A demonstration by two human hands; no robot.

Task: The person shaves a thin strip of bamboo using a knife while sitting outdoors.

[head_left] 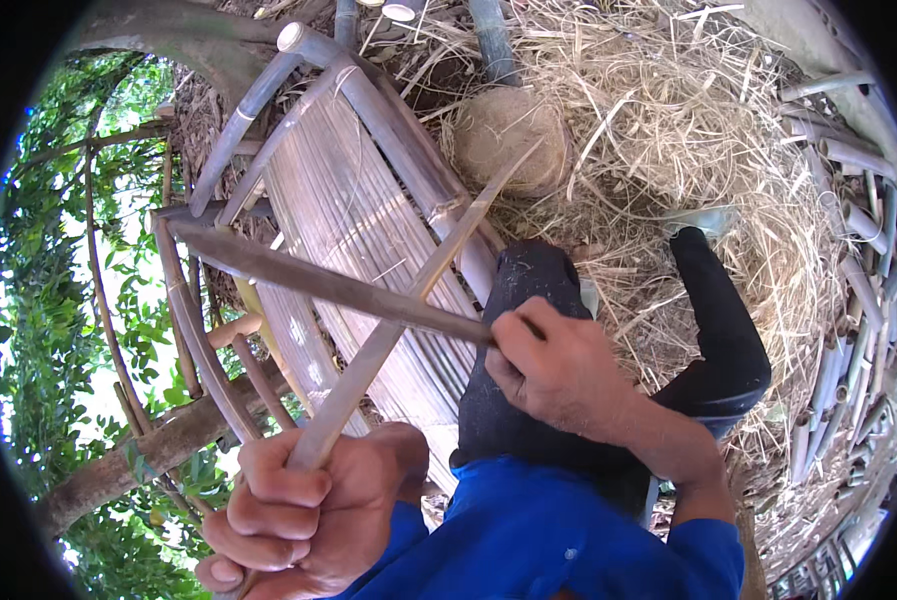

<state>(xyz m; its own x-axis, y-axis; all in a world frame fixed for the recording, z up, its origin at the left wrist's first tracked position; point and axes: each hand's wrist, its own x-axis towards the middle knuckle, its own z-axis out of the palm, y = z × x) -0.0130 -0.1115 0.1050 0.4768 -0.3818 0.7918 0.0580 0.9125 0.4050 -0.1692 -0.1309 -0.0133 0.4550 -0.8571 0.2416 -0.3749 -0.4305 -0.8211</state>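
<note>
My left hand, at the lower left, is closed around the near end of a long bamboo strip. The strip slants up and away to the right, its thin tip over a round wooden block. My right hand grips a machete with a dark, worn blade; the handle is mostly hidden in the fist. The blade points left and crosses the strip about midway along it, seeming to touch it there. Beneath both lies a slatted bamboo bench.
Pale shavings cover the ground around the wooden block. Cut bamboo pieces are piled along the right edge. My dark-trousered legs are in the middle. Bamboo rails and green foliage stand on the left.
</note>
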